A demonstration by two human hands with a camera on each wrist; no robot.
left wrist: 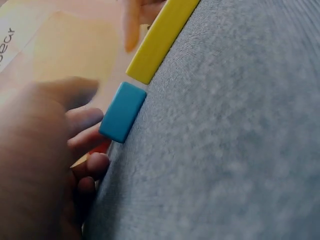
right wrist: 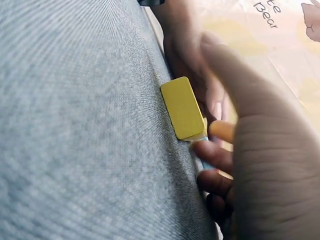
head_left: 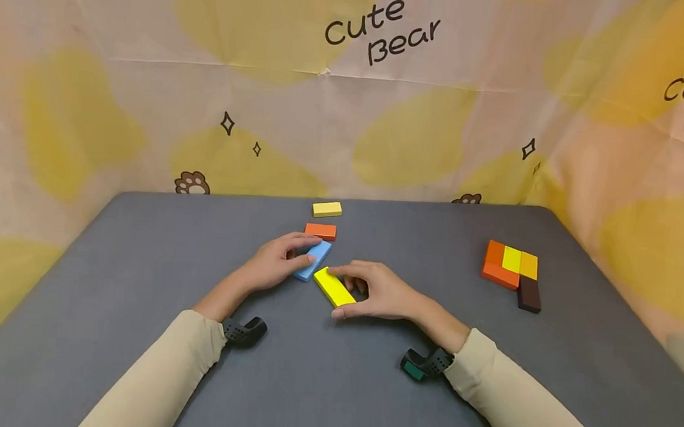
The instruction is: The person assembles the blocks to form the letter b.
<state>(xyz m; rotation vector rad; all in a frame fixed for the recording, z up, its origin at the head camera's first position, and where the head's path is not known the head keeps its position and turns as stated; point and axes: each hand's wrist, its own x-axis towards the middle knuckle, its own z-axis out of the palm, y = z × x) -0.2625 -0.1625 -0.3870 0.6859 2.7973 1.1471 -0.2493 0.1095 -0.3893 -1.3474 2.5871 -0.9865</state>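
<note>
A flat blue block [head_left: 317, 256] lies slanted on the grey table, close to my left hand [head_left: 278, 260]. That hand's fingers reach past the block's far side; in the left wrist view the thumb stands raised off the blue block [left wrist: 123, 112]. A yellow block [head_left: 334, 286] lies beside the blue one, near ends close together. Around it my right hand [head_left: 381, 291] spreads, index fingertip at its far end and thumb near its closer end. In the right wrist view that thumb stands apart from the yellow block [right wrist: 183, 108], with the other fingers behind it.
An orange block [head_left: 320, 231] lies just beyond my left fingertips, and a pale yellow block [head_left: 327, 209] sits near the table's back edge. At the right is a cluster of orange blocks [head_left: 500, 275], yellow ones and a dark brown block [head_left: 529, 294]. A patterned cloth [head_left: 301, 108] hangs behind.
</note>
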